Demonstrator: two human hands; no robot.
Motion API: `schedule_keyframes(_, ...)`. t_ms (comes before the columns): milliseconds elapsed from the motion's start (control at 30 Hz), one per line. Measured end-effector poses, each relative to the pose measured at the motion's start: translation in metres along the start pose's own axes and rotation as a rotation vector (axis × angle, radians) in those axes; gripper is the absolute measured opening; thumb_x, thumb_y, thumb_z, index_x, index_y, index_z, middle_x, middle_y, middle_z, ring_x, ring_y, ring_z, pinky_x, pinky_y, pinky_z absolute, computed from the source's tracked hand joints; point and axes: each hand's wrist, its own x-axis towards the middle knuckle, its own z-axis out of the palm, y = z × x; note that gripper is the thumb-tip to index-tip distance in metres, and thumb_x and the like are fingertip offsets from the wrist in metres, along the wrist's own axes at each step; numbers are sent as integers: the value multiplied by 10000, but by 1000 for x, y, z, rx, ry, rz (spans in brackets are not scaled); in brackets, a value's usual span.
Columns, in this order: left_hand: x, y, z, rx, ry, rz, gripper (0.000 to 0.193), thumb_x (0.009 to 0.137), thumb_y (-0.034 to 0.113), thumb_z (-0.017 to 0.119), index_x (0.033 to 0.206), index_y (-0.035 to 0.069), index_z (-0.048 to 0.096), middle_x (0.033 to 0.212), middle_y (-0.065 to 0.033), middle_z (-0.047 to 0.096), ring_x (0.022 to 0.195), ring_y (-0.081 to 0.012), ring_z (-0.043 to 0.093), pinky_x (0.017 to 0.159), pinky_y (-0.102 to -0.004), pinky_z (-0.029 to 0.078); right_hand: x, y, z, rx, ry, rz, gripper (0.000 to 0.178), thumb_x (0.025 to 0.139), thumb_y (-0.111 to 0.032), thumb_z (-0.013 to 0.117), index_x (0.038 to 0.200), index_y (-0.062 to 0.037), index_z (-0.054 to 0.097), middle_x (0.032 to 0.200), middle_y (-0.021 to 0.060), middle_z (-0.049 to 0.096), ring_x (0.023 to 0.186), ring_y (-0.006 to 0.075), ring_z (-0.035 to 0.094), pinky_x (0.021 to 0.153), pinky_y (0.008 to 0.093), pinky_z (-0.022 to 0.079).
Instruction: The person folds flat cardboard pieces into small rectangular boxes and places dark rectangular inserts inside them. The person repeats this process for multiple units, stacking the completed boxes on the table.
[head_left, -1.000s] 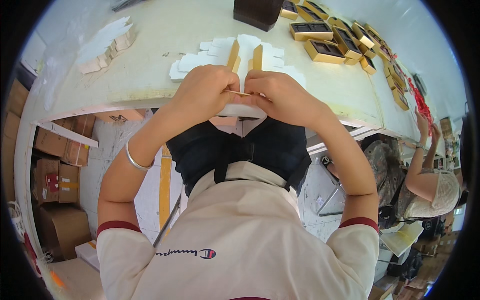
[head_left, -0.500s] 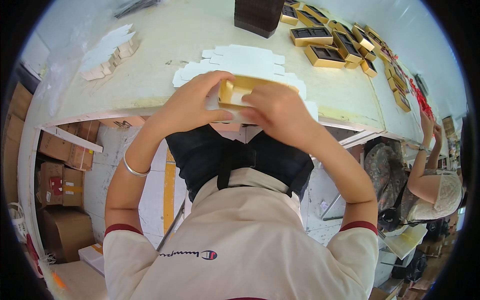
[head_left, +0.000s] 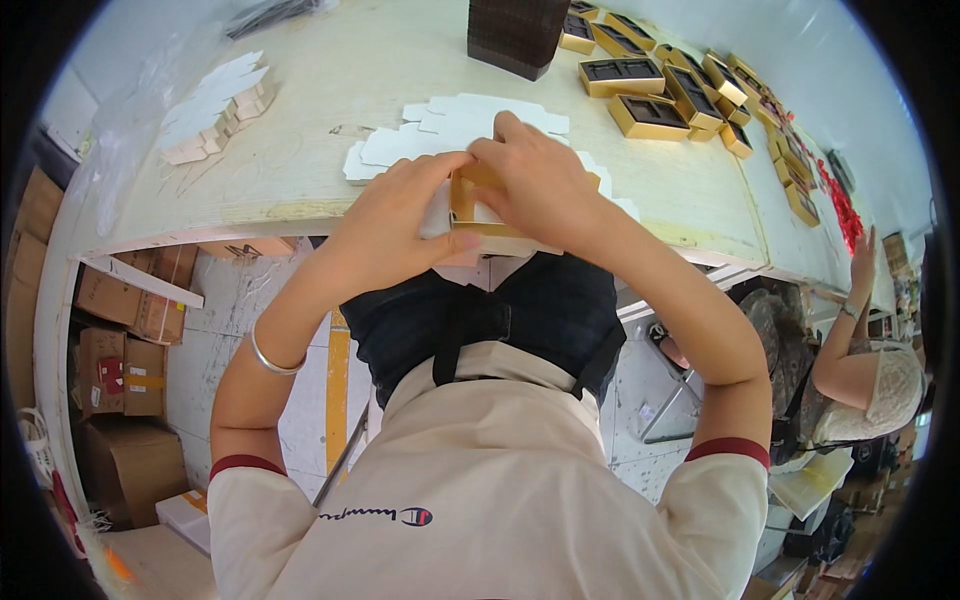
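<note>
A small gold open-topped cardboard box [head_left: 492, 229] with a pale inside is between my hands at the table's front edge. My left hand [head_left: 400, 215] grips its left end, thumb on the near side and fingers at the far side. My right hand [head_left: 540, 185] reaches over the box, its fingers bent at the far wall and partly inside; it covers much of the right part. Beneath and beyond the box lies a pile of flat white cardboard blanks [head_left: 400, 146].
A dark brown stack of trays [head_left: 514, 40] stands beyond the blanks. Several gold boxes with black inserts [head_left: 648, 117] fill the far right. More white blanks [head_left: 212, 110] lie at left, near clear plastic [head_left: 118, 150]. A co-worker [head_left: 868, 375] sits at right, by red ribbon [head_left: 838, 195].
My right hand has moved from inside the box up to its far wall. The box has tilted or shifted slightly toward me. The co-worker's hands have moved.
</note>
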Motion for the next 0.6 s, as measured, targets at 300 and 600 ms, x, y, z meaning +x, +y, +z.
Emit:
schedule_keyframes(300, 17, -7, -11, -198, -209, -118, 479, 753, 241, 750, 1139, 77, 518, 1042, -62, 584, 901, -208, 528, 818, -307, 433, 40, 31, -10, 275, -530, 82, 174, 761, -111, 664, 891, 3, 643, 808, 149, 625, 758, 230, 572, 690, 318, 444)
schedule_keyframes(600, 41, -12, -5, -179, -145, -217, 260, 794, 156, 646, 996, 59, 515, 944, -143, 644, 853, -268, 606, 736, -322, 467, 37, 14, 7, 229, -380, 374, 208, 785, -165, 614, 907, 1, 642, 854, 159, 646, 774, 237, 603, 724, 328, 461)
